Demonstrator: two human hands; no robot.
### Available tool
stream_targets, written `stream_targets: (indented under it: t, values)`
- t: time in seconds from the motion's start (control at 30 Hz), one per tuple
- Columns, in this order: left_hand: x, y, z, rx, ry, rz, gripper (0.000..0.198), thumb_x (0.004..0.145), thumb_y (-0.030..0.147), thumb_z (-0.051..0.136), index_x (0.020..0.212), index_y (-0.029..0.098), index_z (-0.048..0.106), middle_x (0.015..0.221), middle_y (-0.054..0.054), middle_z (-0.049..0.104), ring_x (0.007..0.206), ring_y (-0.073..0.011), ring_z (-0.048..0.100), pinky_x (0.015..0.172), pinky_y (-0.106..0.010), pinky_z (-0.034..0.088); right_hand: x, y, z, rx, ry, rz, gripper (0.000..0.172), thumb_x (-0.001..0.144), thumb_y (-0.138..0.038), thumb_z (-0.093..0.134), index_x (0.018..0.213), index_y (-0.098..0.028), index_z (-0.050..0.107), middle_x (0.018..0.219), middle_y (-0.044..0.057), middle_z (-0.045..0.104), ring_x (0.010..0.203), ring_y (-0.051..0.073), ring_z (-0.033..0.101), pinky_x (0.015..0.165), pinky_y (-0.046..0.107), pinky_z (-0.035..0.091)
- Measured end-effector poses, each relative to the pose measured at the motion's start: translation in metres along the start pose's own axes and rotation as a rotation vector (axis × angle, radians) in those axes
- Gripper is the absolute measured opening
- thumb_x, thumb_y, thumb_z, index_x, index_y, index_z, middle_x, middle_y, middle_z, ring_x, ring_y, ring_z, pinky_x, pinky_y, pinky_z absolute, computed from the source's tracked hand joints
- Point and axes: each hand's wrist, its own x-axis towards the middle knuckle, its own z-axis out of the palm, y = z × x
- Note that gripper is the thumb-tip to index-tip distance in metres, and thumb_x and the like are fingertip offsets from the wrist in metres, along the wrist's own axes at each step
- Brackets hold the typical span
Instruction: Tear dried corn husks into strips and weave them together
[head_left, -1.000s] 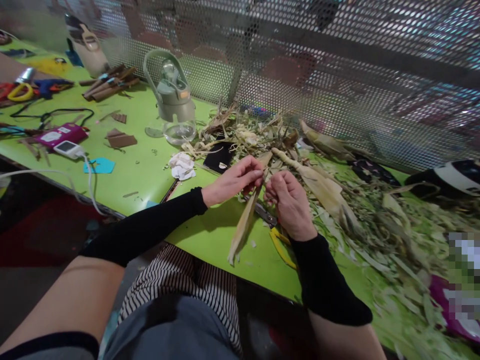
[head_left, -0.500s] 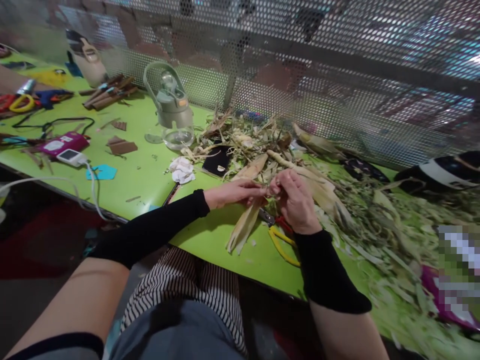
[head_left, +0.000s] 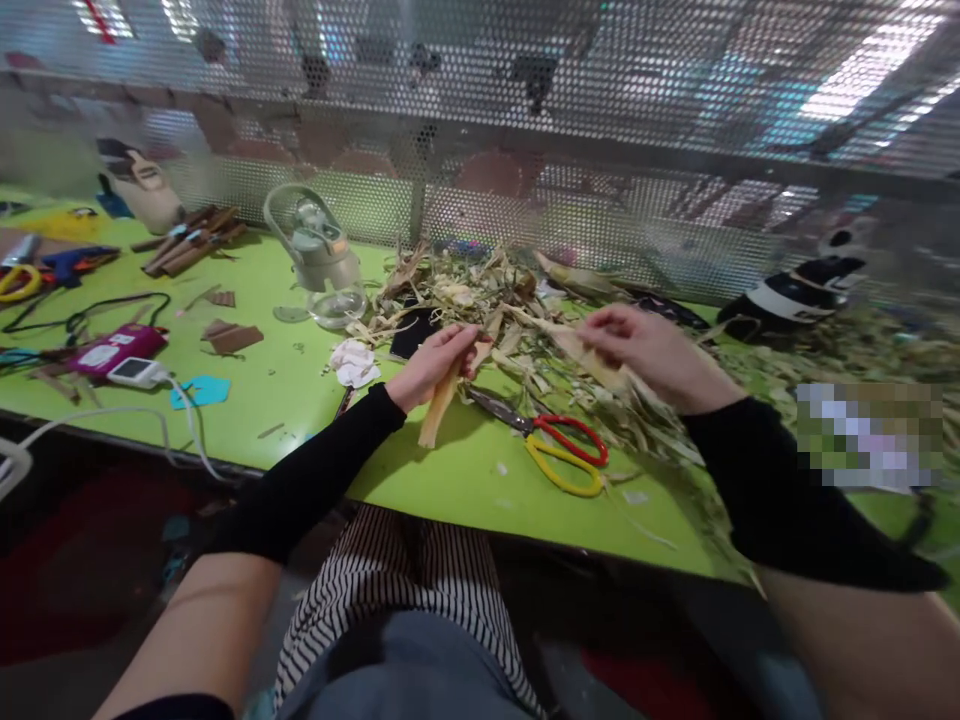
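Okay, left hand (head_left: 433,362) is curled shut around a husk strip (head_left: 436,410), held just above the table (head_left: 420,480). Its long axis runs diagonally, upper end at the fingers and free end pointing down-left toward the person. Right hand (head_left: 651,352) pinches a second husk (head_left: 581,350) between thumb and fingers over the edge of the pile (head_left: 480,295), well apart from the left, with scissors (head_left: 551,447) lying flat between and below the two hands.
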Motion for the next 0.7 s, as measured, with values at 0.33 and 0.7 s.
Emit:
stream_targets:
  t: [0.33,0.7]
  values:
    - [-0.004,0.003,0.002,0.011,-0.034,-0.033,0.023,0.104,0.023,0.059,0.082,0.015,0.060,0.070,0.003,0.063,0.057,-0.0047,0.055,0.058,-0.018,0.044,-0.092,0.030,0.044,-0.719,-0.345,-0.098,0.014,0.087,-0.014,0.061,0.097,-0.018,0.069,0.104,0.016,0.076,0.092,0.029,0.070,0.078,0.036,0.049]
    - [-0.001,0.003,0.000,-0.007,0.018,0.022,0.020,0.102,0.018,0.062,0.083,0.016,0.058,0.070,0.004,0.063,0.055,-0.0040,0.055,0.059,-0.018,0.044,-0.090,0.019,0.015,-0.530,-0.324,0.148,0.019,0.079,-0.039,0.069,0.076,-0.024,0.057,0.070,0.005,0.064,0.063,0.022,0.056,0.061,0.033,0.039]
